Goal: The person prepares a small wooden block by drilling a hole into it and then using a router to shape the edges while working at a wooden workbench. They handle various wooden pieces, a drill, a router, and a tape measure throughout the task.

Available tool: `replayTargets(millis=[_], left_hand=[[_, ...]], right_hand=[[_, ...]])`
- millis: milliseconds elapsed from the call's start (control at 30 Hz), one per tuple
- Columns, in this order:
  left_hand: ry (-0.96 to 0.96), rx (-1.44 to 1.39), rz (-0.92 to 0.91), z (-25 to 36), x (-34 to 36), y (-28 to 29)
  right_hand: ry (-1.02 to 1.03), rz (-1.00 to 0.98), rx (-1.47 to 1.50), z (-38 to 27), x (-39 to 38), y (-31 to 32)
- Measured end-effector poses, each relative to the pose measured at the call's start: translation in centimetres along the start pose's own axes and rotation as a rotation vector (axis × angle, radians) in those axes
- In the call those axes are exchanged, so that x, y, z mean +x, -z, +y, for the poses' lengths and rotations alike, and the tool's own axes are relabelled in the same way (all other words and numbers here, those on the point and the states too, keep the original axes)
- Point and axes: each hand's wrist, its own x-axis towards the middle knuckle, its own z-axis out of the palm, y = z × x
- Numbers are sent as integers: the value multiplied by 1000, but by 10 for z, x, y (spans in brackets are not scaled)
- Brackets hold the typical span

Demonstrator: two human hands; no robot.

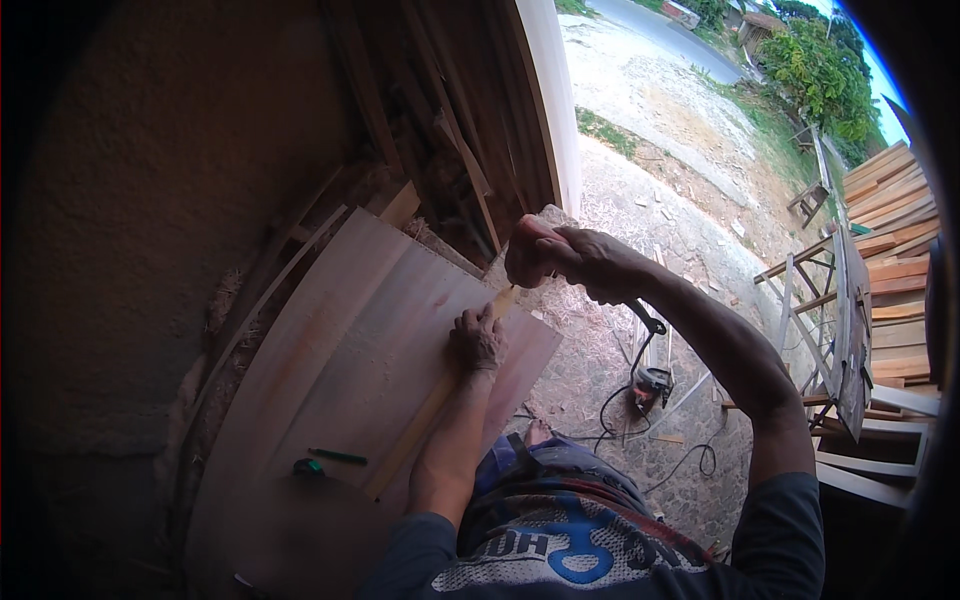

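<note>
My left hand [478,340] presses a narrow yellowish wooden strip [420,425] down on a wide pale wooden panel [350,330], its fingers curled over the strip near the panel's far end. Raised just beyond it, my right hand [590,262] is closed round a tool with a reddish rounded body [530,250]. A thin dark tip points down from the tool toward the strip's end; whether they touch I cannot tell. Past my right wrist a dark tail end [645,317] shows, near a hanging black cord. My grip hides the tool's exact kind.
A dark green pencil-like stick [338,456] and a small green object [308,467] lie on the panel. An orange and black power tool [650,388] with cords rests on the floor to the right. Boards [430,100] lean behind; stacked planks [895,270] and a wooden trestle [835,320] stand right.
</note>
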Motion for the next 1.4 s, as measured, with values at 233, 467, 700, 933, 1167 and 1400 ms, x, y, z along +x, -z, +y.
replayTargets(millis=[233, 467, 700, 933, 1167, 1400], left_hand=[[9, 17, -68, 3, 2, 5], [49, 25, -137, 10, 3, 27], [41, 33, -111, 9, 4, 20], [45, 29, -154, 12, 5, 26], [61, 11, -136, 10, 1, 21], [101, -141, 34, -8, 8, 7]], right_hand=[[149, 10, -46, 9, 7, -6], [-8, -84, -51, 11, 24, -15], [-57, 13, -11, 9, 12, -6], [110, 55, 7, 30, 19, -17], [11, 62, 146, 4, -25, 17], [28, 291, 415, 26, -84, 7]])
